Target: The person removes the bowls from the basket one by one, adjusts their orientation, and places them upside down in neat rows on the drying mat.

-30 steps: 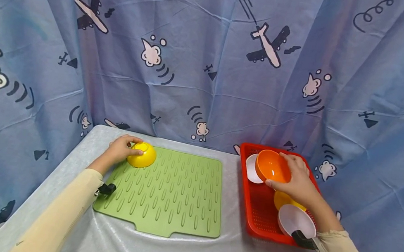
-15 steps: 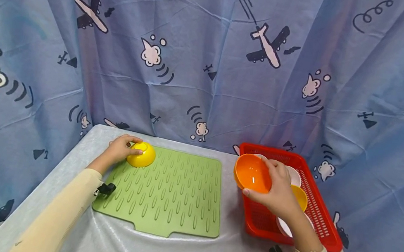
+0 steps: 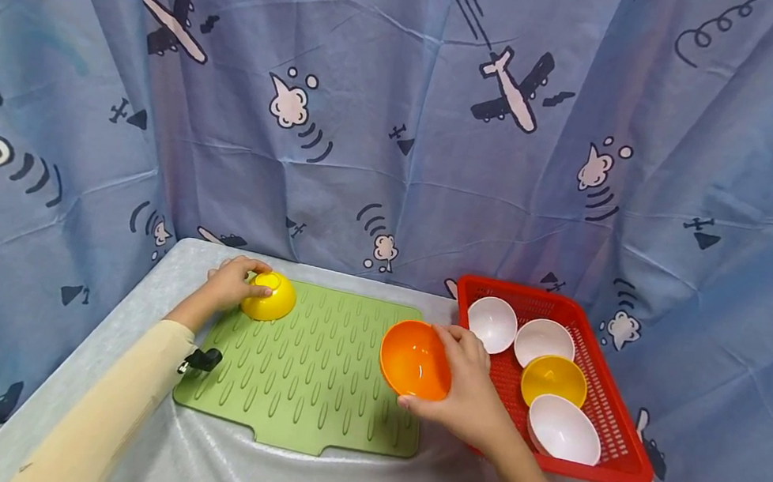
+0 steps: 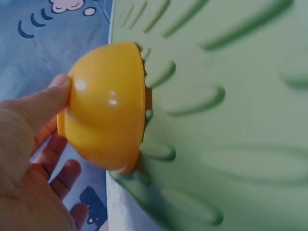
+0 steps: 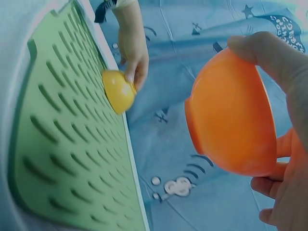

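Note:
A yellow bowl [image 3: 272, 301] sits upside down on the far left corner of the green ridged mat [image 3: 314, 376]. My left hand [image 3: 233, 285] holds it near its base, thumb on one side, as the left wrist view shows on the bowl [image 4: 103, 108]. Over the mat's right side, my right hand [image 3: 466, 385] grips an orange bowl [image 3: 416, 360] by its rim, with the inside facing me in the head view. In the right wrist view the orange bowl [image 5: 231, 115] hangs in the air between thumb and fingers.
To the right stands a red basket [image 3: 617, 476] with slotted sides. Inside are white bowls [image 3: 545, 343] and another yellow bowl [image 3: 554, 381]. A white cloth [image 3: 224, 473] covers the table, and a blue patterned curtain [image 3: 344, 109] hangs behind it.
My right hand has carried the orange bowl leftward out of the red basket, to above the mat's right part. My left hand stays on the yellow bowl.

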The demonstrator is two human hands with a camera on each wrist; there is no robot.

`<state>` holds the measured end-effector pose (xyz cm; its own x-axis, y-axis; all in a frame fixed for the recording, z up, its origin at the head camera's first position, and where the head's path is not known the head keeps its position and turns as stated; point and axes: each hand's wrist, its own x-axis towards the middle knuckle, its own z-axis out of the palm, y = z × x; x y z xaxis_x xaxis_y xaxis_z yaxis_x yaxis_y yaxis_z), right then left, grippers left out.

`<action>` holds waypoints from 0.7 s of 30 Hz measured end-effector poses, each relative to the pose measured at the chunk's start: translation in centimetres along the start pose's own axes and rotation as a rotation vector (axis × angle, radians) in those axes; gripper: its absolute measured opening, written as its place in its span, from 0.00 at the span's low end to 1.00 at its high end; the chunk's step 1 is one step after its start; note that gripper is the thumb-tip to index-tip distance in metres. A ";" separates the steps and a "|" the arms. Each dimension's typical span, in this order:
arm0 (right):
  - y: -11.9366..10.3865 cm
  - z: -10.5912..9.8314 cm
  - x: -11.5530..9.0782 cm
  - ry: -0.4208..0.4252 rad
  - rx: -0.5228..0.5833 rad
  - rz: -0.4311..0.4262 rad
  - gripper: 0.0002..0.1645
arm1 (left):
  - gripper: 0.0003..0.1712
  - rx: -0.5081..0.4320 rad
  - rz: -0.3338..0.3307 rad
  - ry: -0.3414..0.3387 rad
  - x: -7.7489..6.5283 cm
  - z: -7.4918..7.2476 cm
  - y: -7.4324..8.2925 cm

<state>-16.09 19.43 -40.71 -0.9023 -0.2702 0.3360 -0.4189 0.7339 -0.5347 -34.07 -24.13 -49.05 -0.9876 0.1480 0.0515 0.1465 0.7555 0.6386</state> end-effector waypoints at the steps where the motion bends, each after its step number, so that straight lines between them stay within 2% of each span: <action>1: -0.2 0.4 -0.1 -0.005 0.006 -0.004 0.65 | 0.29 -0.003 -0.003 0.003 -0.1 0.1 0.1; 7: -1.2 2.6 -0.6 -0.020 0.018 -0.059 0.67 | 0.30 -0.010 -0.016 0.042 -0.9 0.6 0.3; 12: -1.1 4.1 -0.9 -0.022 0.012 -0.072 0.68 | 0.31 0.009 -0.003 0.065 -1.6 0.5 1.1; 17: -0.4 5.3 -0.9 -0.021 0.011 -0.046 0.69 | 0.32 0.005 0.057 0.098 -3.1 0.7 2.6; 21: 0.2 6.2 -0.8 -0.035 0.008 -0.022 0.69 | 0.31 -0.047 0.121 0.108 -4.8 1.5 4.4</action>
<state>-16.04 15.97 -45.87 -0.8957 -0.3079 0.3207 -0.4394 0.7227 -0.5335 -28.56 -20.56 -47.58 -0.9634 0.1648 0.2114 0.2649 0.7052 0.6577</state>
